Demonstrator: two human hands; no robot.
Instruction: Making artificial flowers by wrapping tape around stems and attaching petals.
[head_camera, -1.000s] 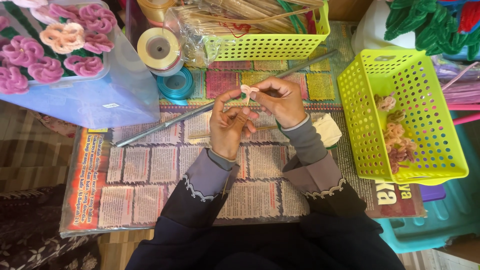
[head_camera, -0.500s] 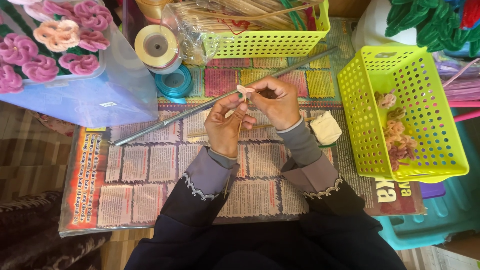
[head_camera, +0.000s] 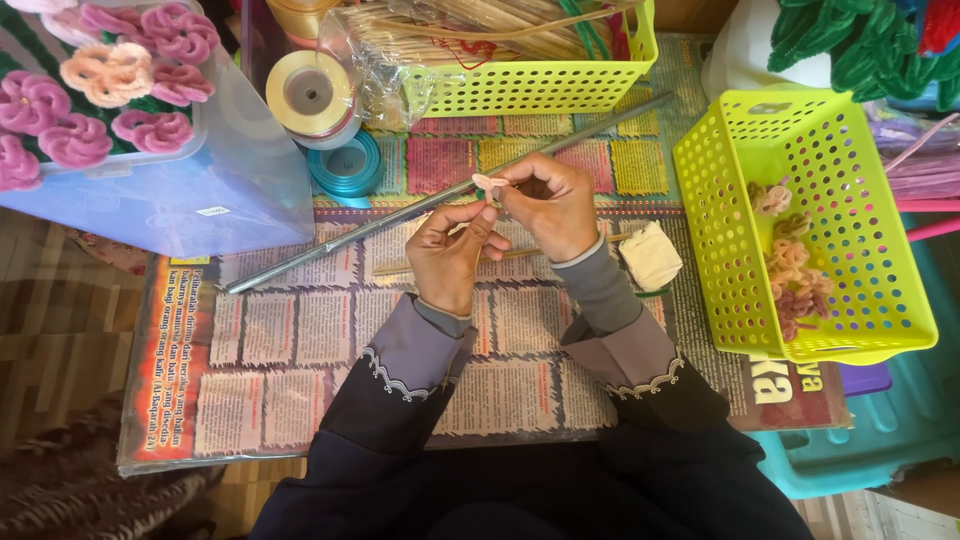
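Left hand (head_camera: 452, 250): we see it raised over the newspaper, fingers drawn together, thumb and forefinger pinching the near edge of the small pink piece.
Right hand (head_camera: 545, 205): we see it just right of the left hand, fingers curled and closed on the same piece from the far side; the two hands meet at their fingertips.
Small pink piece (head_camera: 488, 182): a pale pink fuzzy bit held between both hands above the middle of the mat, just near of the metal rod; we cannot tell its exact shape.
Metal rod (head_camera: 350, 232): a long grey bar lying slantwise on the newspaper, running from near left to far right and passing behind the hands.
Newspaper mat (head_camera: 300, 340): printed sheets that cover the work surface beneath the arms.
White wad (head_camera: 650, 255): a cream lump resting on the mat, just right of the right wrist.
Right basket (head_camera: 860, 250): a yellow-green perforated basket to the right, holding small curled flowers (head_camera: 790, 265) in pink and tan.
Far basket (head_camera: 540, 85): a second yellow-green basket at the far edge, filled with thin sticks in clear wrap.
Tape rolls (head_camera: 312, 98): a cream roll and, beside it, a blue one (head_camera: 345, 165), far left of the hands.
Flower box (head_camera: 110, 110): a clear box at far left with pink fuzzy blossoms on top.
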